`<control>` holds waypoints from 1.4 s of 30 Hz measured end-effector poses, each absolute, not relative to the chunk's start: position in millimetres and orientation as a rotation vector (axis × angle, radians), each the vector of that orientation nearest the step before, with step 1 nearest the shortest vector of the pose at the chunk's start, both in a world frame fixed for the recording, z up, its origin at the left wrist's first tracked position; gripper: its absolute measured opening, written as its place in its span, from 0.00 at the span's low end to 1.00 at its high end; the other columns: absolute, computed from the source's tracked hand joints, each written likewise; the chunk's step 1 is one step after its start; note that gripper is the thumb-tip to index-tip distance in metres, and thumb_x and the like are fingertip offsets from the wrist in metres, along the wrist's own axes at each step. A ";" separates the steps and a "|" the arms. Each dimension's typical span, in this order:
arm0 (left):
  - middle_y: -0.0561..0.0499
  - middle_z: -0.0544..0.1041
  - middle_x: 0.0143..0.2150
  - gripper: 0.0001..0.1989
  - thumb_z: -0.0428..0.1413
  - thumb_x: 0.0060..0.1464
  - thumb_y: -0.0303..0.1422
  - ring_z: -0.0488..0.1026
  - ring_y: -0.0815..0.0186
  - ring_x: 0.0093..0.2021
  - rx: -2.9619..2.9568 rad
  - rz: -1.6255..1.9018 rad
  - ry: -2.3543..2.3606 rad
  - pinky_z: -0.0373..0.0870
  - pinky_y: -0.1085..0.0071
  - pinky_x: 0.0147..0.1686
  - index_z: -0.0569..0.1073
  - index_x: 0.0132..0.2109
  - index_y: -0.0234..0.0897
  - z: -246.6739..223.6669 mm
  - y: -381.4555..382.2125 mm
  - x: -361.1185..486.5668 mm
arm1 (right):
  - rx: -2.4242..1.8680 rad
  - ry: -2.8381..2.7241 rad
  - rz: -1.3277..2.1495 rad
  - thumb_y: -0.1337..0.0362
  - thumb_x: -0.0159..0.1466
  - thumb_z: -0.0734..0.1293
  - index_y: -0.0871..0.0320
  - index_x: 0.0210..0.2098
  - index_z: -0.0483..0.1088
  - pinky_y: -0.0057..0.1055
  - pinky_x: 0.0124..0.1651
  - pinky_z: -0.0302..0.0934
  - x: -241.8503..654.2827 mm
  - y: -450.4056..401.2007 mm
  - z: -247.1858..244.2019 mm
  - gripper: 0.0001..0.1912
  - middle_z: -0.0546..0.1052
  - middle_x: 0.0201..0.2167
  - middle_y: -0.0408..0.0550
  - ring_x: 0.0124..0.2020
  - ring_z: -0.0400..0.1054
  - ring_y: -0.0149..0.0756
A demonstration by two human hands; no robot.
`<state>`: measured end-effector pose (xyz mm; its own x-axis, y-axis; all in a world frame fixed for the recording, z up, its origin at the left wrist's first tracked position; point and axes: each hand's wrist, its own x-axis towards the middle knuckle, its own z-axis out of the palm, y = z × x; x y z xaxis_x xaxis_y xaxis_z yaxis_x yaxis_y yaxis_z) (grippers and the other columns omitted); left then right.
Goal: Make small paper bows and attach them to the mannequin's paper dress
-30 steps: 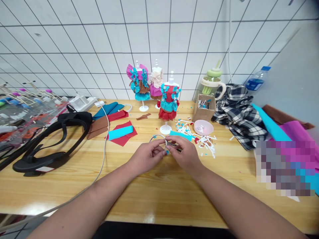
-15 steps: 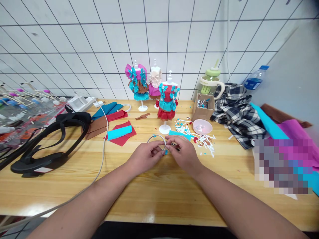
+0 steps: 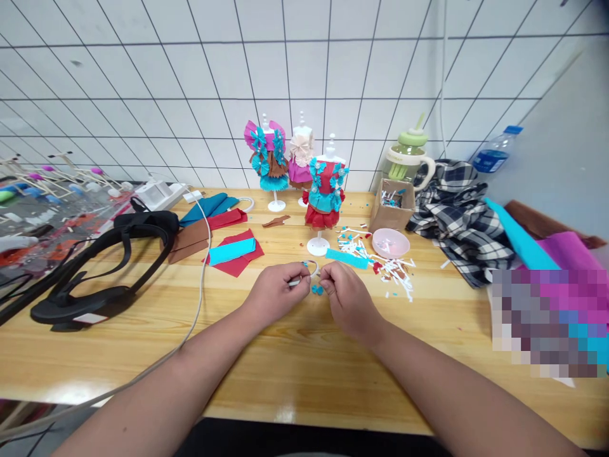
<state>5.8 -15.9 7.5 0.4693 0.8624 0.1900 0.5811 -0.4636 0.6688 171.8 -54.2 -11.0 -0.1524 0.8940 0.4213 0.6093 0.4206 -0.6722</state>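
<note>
My left hand [image 3: 280, 285] is closed on a thin white ring that looks like a roll of tape [image 3: 313, 266], tilted so that part of its loop shows past my fingertips. Just to the right, my right hand [image 3: 349, 297] is closed with thumb and forefinger pressed together; what it pinches is too small to make out. Small blue paper pieces [image 3: 316, 290] lie on the table between the two hands. Behind them stands a white mini dress form [image 3: 318, 246] wearing a red and blue crepe paper dress [image 3: 325, 190]. A blue paper strip [image 3: 349, 259] lies beyond my right hand.
White scraps [image 3: 397, 277] lie around a pink bowl [image 3: 390, 244], near a cardboard box [image 3: 392, 212] and a green-lidded jug [image 3: 410, 155]. Two more dressed forms stand behind. Folded paper [image 3: 233, 251], a cable [image 3: 202, 279] and a black headset [image 3: 102, 279] occupy the left. Plaid cloth [image 3: 457, 209] lies right.
The ring has tilted and turned within my left hand. My right hand has curled tighter and drawn slightly away from it. The whole view has shifted a little.
</note>
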 end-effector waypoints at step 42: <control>0.48 0.77 0.33 0.06 0.58 0.52 0.34 0.72 0.64 0.37 2.124 0.871 0.859 0.67 0.67 0.43 0.77 0.30 0.38 14.9 -18.0 8.7 | -1.437 -1.775 0.760 0.66 0.62 0.60 0.56 0.32 0.65 0.29 0.33 0.55 181.7 -44.3 -22.3 0.04 0.70 0.27 0.41 0.31 0.63 0.33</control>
<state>8.7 -18.0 14.9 0.5587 0.7642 0.3221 0.3120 -0.5536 0.7722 181.7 -44.3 -22.3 -0.1210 0.9787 0.1661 0.5552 0.2055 -0.8059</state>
